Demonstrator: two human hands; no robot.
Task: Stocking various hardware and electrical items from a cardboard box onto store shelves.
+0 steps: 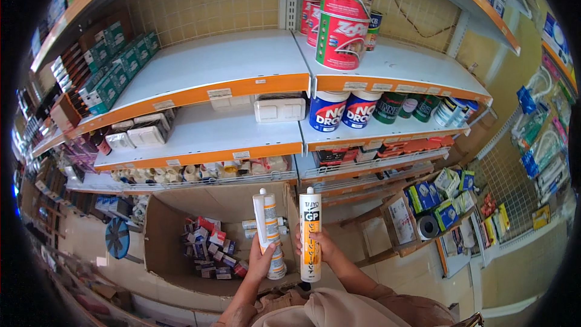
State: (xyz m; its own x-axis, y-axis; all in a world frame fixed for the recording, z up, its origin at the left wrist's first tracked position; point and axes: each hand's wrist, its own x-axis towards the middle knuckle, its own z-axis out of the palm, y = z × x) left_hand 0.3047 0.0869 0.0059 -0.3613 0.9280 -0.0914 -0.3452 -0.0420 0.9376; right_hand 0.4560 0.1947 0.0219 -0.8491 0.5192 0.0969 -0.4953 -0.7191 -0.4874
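My left hand grips a white sealant cartridge with orange and dark print, its pale nozzle lying along its side. Upright in my right hand is a second silicone sealant cartridge, a Taiyo GP one in white and yellow. The two cartridges are apart, side by side before my body. Below and to the left stands a large open cardboard box. Small boxed goods are heaped inside it, and more cartridges lie at its right side, partly hidden behind my left hand's cartridge.
Orange-edged white shelves rise ahead. Red Zoom paint cans are stacked on the upper right shelf, above No Drop tubs. At left are green boxes and a blue stool. A carton of packaged goods stands at right.
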